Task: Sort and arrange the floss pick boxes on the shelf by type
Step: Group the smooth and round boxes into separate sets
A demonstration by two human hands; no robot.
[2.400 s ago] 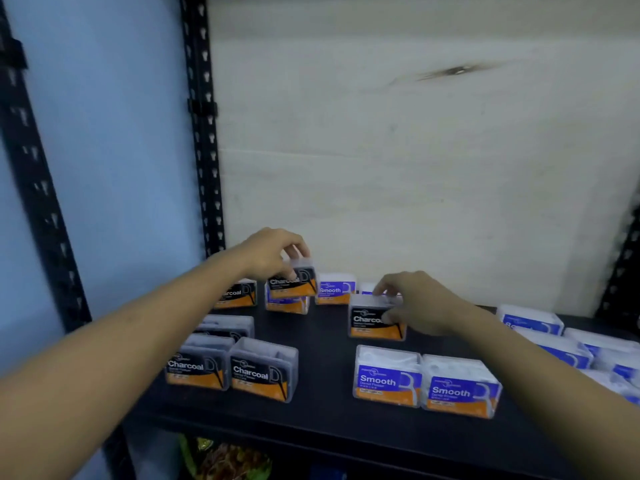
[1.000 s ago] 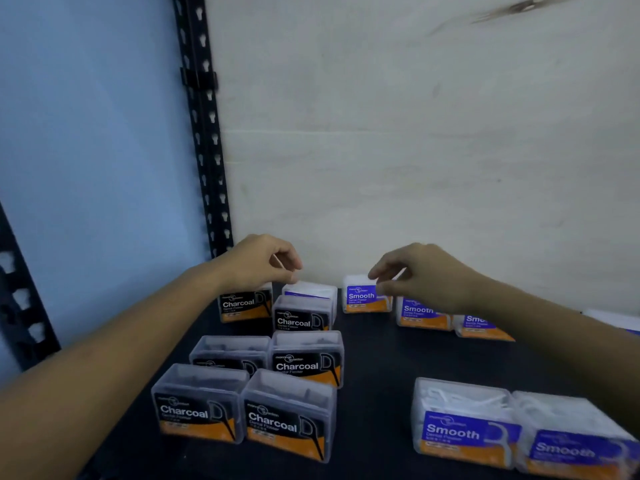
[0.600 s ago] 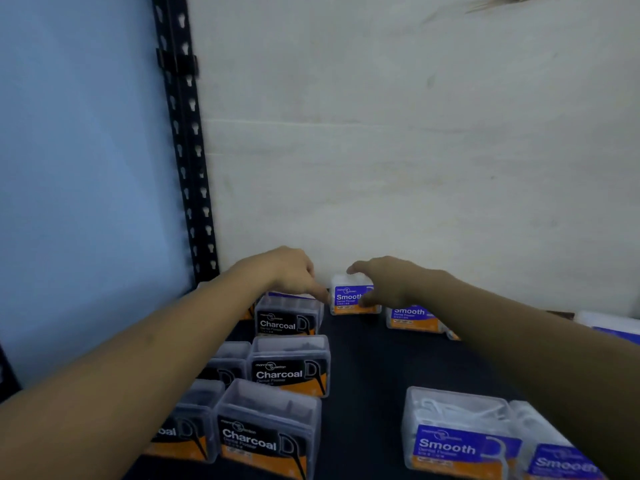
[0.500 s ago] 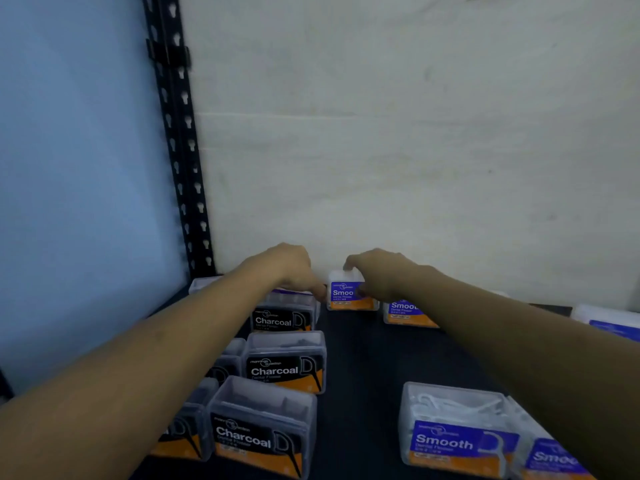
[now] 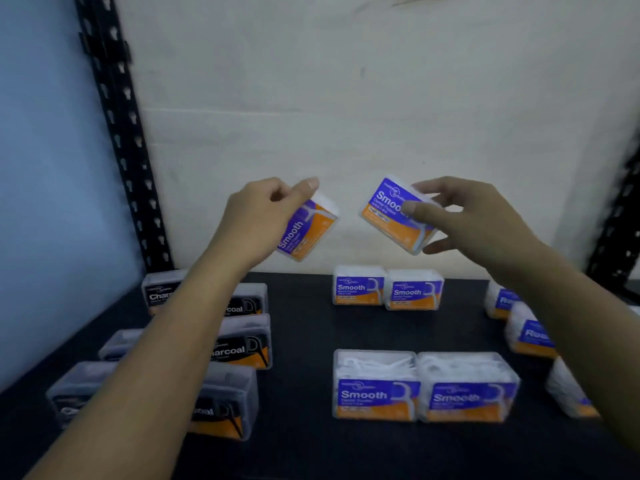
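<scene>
Clamped, both: left hand point(image 5: 256, 220) pinches left box point(image 5: 306, 230), long side tilting up-right; right hand point(image 5: 474, 223) holds right box point(image 5: 391, 216), slanting down-right, both aloft mid-frame. Smooth rows point(image 5: 375, 393) on the shelf point(image 5: 304, 341) lie lower right, beneath the right hand, so I'd judge it nearer.

The left forearm point(image 5: 166, 341) and right forearm point(image 5: 571, 313) stretch forward and upward, bare, with the wrists raised and the two hands level, a gap between them. The left hand point(image 5: 258, 216) is turned knuckles-up, curled fingers and thumb pinching the top of a tilted Smooth floss pick box point(image 5: 310, 230). The right hand point(image 5: 464, 216) grips a second Smooth box point(image 5: 388, 209) by its end, thumb across the label, fingers spread behind.
</scene>
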